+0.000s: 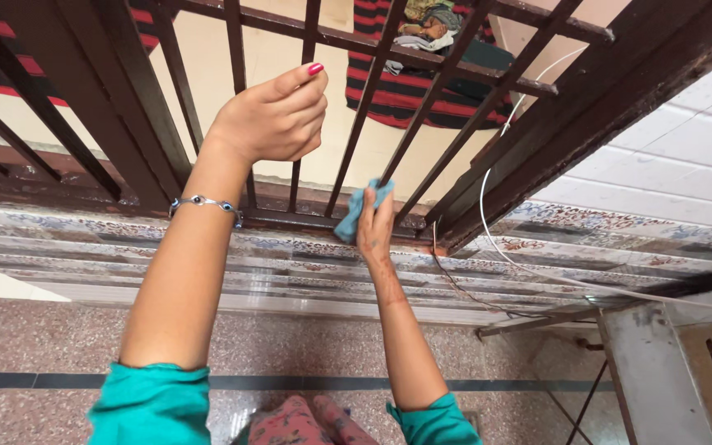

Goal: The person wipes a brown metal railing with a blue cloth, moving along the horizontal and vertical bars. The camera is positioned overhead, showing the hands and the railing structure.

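Head view: our right hand (375, 224) grips a small blue cloth (358, 211), bunched & pressed against a bar near the bottom rail of the dark brown window grille (488, 107). Our left hand (272, 119) is curled around a bar higher up, fingers closed on it, thumb w/ pink nail on top. Silver bracelet (205, 203) sits on the left wrist; teal sleeves (152, 404) at both elbows. Below the grille runs a patterned tile sill (92, 235), then speckled floor (35, 338). A white wire (488, 222) loops down on the right, near a white tiled wall (686, 165). Thru the bars, red-black striped fabric (422, 91) w/ some clothes on it.
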